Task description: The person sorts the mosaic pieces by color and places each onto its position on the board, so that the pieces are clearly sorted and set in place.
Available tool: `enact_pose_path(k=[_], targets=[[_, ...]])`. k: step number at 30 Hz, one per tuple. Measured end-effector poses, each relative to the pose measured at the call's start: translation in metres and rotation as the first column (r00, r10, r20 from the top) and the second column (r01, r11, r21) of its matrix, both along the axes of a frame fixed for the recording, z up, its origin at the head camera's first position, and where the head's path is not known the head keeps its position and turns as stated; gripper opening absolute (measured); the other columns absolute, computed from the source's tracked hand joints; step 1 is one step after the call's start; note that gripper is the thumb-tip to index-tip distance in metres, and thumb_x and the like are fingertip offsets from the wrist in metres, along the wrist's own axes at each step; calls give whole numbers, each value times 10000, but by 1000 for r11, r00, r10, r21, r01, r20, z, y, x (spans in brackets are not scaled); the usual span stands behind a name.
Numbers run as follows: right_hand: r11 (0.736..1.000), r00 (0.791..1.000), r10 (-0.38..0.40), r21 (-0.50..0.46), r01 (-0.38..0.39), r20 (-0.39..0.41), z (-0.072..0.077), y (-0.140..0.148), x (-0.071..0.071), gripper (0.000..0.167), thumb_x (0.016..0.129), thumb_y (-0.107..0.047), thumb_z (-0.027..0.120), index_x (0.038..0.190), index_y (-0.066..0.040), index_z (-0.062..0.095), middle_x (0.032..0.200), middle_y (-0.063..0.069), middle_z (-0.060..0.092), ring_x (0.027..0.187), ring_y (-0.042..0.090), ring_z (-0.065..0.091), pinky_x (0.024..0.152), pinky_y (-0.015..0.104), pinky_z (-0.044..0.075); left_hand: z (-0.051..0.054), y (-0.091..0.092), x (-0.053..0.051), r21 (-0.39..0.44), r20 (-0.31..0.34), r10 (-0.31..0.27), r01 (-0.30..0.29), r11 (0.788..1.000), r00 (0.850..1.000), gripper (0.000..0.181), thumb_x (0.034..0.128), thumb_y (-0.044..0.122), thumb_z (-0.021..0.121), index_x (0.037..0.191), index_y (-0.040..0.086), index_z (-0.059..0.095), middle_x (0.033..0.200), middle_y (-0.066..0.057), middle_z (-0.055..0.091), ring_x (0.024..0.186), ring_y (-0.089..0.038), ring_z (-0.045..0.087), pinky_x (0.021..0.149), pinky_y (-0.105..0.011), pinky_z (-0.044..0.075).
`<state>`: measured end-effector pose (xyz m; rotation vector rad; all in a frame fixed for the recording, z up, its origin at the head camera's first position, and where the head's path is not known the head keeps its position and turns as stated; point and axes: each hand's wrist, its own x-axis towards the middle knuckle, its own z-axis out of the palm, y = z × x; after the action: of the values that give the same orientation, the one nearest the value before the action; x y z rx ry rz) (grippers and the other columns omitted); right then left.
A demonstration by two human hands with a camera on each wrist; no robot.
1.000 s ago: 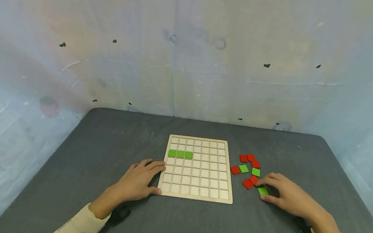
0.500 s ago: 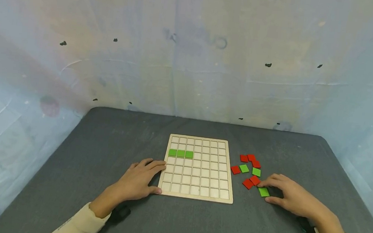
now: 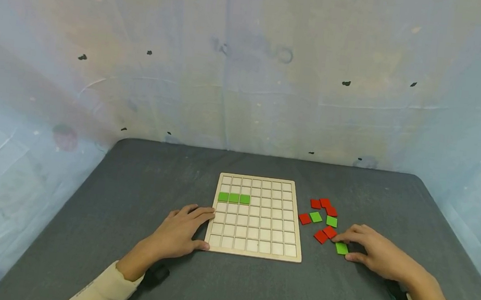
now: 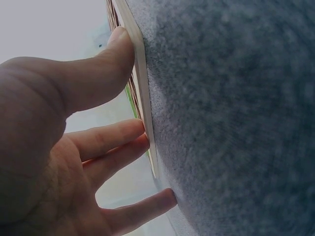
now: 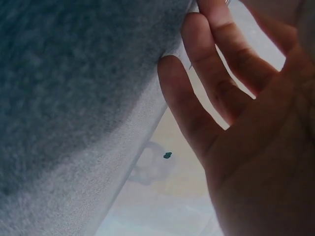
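Observation:
In the head view, a square wooden grid board [image 3: 252, 256] lies flat on the grey table. Three green tiles [image 3: 234, 198] sit side by side in its third row from the back, at the left. My left hand [image 3: 178, 233] touches the board's left edge with thumb and fingers; in the left wrist view its fingers are spread and fairly straight. At the right, my right hand [image 3: 380, 253] holds thumb and index finger around a loose green tile [image 3: 341, 248] lying flat. Whether both fingertips press its edges is unclear. The right wrist view hides that tile.
Right of the board are several loose red tiles, among them a red tile [image 3: 305, 219] close to the board edge. Two more green tiles lie there, one a green tile [image 3: 331, 221] near my right hand. A pale cloth backdrop [image 3: 248, 73] stands behind the table.
My right thumb has drawn back slightly, to the right, uncovering more of the loose green tile, which has turned a little. My left hand and the board stay in place.

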<state>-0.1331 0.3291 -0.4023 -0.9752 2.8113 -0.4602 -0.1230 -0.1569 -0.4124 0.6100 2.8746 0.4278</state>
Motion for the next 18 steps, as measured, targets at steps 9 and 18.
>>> enact_pose_path(k=[9, 18], targets=[[999, 999, -33, 8, 33, 29, 0, -1, 0, 356, 896, -336, 722, 1246, -317, 662, 1136, -132, 621, 987, 48, 540, 738, 279, 490, -2, 0, -1, -11, 1, 9, -9, 1000, 1000, 770, 820, 470, 781, 1483, 214, 484, 1572, 40, 412, 1452, -387, 356, 1070, -688, 339], [998, 998, -61, 15, 61, 9, -1, -2, -1, 381, 867, -328, 756, 1239, -295, 677, 1105, -153, 618, 945, 5, 527, 709, 253, 476, -2, -1, -2, 2, -6, -1, 1, 1000, 1000, 768, 825, 472, 774, 1485, 209, 481, 1575, 40, 407, 1452, -394, 353, 1067, -691, 340]])
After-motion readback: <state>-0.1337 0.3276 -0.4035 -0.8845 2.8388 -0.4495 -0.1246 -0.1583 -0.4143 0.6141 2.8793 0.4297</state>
